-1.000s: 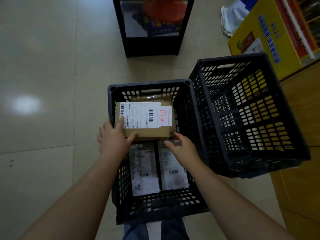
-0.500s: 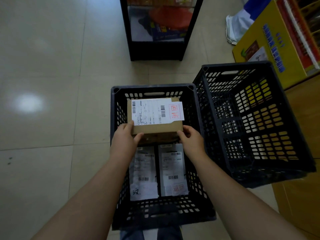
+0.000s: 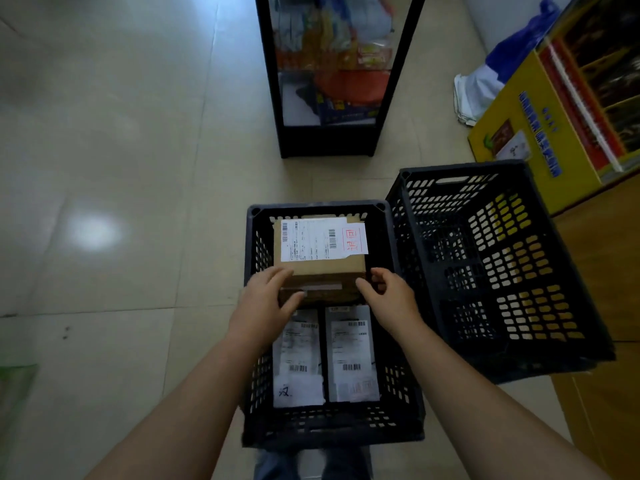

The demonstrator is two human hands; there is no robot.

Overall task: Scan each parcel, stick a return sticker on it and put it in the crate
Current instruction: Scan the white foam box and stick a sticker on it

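Note:
A brown cardboard box (image 3: 322,271) with a white shipping label and a red-printed return sticker (image 3: 354,240) lies at the far end of the black crate (image 3: 317,206), on top of another carton. My left hand (image 3: 266,303) holds its near left corner, fingers on top and thumb on the front face. At the near right corner my right hand (image 3: 388,296) grips it, thumb on the corner and fingers curled by the side. Two flat white parcels (image 3: 299,355) (image 3: 349,355) lie side by side on the crate floor.
A second black crate (image 3: 502,265), empty and tilted, stands against the first on the right. Beyond it are a yellow carton (image 3: 540,126) and a wooden counter (image 3: 606,254). A black display stand (image 3: 329,140) rises straight ahead. Tiled floor spreads left.
The box has moved from the left of the crate to its far end and now sits lower inside. My right hand joined the left on it.

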